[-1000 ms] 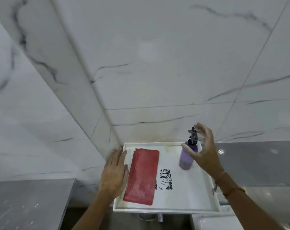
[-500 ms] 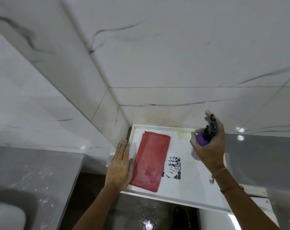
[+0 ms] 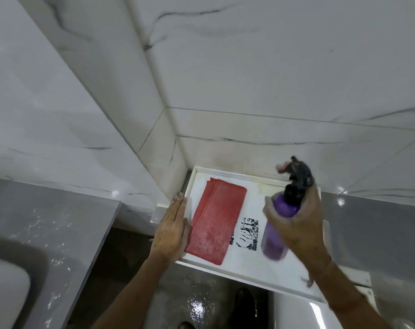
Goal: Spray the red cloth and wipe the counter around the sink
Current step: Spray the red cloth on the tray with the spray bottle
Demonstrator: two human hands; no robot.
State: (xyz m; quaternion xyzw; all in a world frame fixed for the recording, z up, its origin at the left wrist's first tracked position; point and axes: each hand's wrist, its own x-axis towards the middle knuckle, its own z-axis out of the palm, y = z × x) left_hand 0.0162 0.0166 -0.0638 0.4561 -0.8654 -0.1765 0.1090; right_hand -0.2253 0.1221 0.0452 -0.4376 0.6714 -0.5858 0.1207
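A folded red cloth (image 3: 216, 222) lies flat on the left half of a white tray (image 3: 249, 264) set in the wall corner. My left hand (image 3: 172, 230) rests flat, fingers together, on the tray's left rim, touching the cloth's left edge. My right hand (image 3: 296, 222) grips a purple spray bottle (image 3: 276, 236) with a black trigger head, lifted above the tray's right half and tilted; it is blurred. The nozzle points up and left, a fingertip near it.
A black printed mark (image 3: 246, 235) sits mid-tray. A grey counter (image 3: 66, 233) with a white sink basin (image 3: 4, 290) lies at lower left. More grey counter (image 3: 377, 224) runs right of the tray. Marble wall tiles rise behind. Wet floor and shoes show below.
My right hand closed on the purple bottle and lifted it off the tray, tilting it. The left hand stayed flat beside the cloth. The view shifted right and closer.
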